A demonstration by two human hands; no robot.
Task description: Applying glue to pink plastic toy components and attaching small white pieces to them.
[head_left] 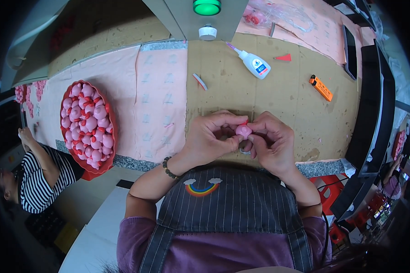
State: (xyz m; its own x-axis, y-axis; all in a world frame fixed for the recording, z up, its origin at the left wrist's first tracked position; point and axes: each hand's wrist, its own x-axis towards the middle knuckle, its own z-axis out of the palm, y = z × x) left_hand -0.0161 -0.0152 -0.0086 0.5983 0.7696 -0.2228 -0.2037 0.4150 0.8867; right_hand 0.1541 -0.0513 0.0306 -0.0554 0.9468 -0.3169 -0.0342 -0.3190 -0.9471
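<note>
Just past the apron, over the bench's near edge: one pink rounded piece (243,132), smooth, ball-like, red bit on top. Left hand (209,139) and right hand (276,143) both on it, thumbs and forefingers pinched closed around it; other fingers curled, contact on those can't be told. Left wrist has one dark bead bracelet (166,167).

Work surface is flat brown cardboard (223,100), stained in spots. Loose on it, one each: white squeeze bottle (256,64), rounded body with a slim purple nozzle (233,48); thin red wedge (283,57); orange flat-bodied tool (321,88) with a black end; small grey-and-red strip (199,82). All four sit beyond the hands, none touching another.

Left of the cardboard: pink sheeting (161,98), creased, printed. One red plastic tray (113,141), oval, scalloped rim, heaped with glossy pink bulbs (91,123) with red bits; dozens, packed too tight for an exact count. Speckled granite (134,163) shows along the front edge.

Top centre: one round green lamp (207,7), one white knob (207,32) below it. Apron (228,195) is dark pinstripe fabric, one rainbow patch, two clouds.
</note>
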